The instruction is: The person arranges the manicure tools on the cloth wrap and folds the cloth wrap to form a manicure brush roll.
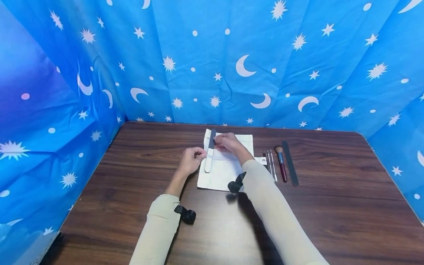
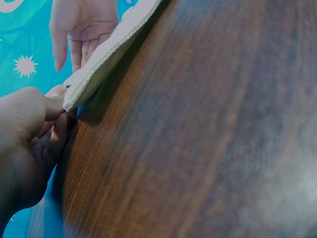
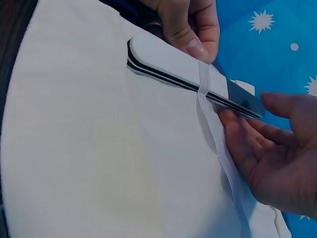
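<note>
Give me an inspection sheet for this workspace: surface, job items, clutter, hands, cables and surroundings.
Surface: dark brown wood-grain table, glare near the front.
Job items: flat white-and-grey file under a white elastic band on an off-white cloth.
Clutter: slim silvery tools, brown-bristled brush with blue-and-red handle and long dark grey file, right of the cloth.
Hands: left hand pinches the cloth's edge; right hand holds the white-and-grey file's grey end.
Cables: nothing seen.
Surroundings: blue fabric backdrop with white stars and moons.

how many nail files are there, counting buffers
2: a grey-and-white buffer under the elastic strap on the white cloth, and a dark file on the table, right of the brush. Others may be hidden.
</note>
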The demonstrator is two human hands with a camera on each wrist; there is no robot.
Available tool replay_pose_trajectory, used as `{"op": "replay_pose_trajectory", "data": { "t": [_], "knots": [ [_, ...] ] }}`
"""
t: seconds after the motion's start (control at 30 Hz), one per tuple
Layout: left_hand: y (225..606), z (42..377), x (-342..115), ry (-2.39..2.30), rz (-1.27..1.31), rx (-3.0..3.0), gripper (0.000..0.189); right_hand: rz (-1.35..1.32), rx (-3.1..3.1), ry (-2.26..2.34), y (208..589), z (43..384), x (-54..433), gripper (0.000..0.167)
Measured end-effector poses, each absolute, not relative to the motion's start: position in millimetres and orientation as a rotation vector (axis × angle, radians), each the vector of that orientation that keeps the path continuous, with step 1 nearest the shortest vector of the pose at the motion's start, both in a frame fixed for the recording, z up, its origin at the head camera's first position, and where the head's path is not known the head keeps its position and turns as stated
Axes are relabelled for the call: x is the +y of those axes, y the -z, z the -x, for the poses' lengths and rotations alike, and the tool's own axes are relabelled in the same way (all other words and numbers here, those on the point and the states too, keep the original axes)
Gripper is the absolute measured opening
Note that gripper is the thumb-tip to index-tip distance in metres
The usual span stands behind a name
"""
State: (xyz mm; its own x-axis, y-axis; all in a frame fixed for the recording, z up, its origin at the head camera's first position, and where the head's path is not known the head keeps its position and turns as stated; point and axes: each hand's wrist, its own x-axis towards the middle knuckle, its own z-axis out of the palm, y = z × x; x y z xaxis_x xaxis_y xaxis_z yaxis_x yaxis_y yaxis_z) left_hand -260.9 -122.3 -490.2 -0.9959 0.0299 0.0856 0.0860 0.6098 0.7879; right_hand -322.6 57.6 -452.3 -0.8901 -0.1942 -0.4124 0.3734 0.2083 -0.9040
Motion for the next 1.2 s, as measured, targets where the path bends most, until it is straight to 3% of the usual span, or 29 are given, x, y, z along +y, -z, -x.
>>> {"op": "replay_pose_trajectory", "data": {
  "t": [0.53,1.2],
  "knots": [
    [488.4,261.0,-122.5,1.370,0.104,-2.768,0.012,-0.341,2.077,1.820,462.9,328.5,51.5,0.035],
    [491.1,261.7,-122.6,1.364,0.110,-2.756,0.013,-0.136,2.029,1.726,462.9,325.8,64.2,0.035]
  ]
}}
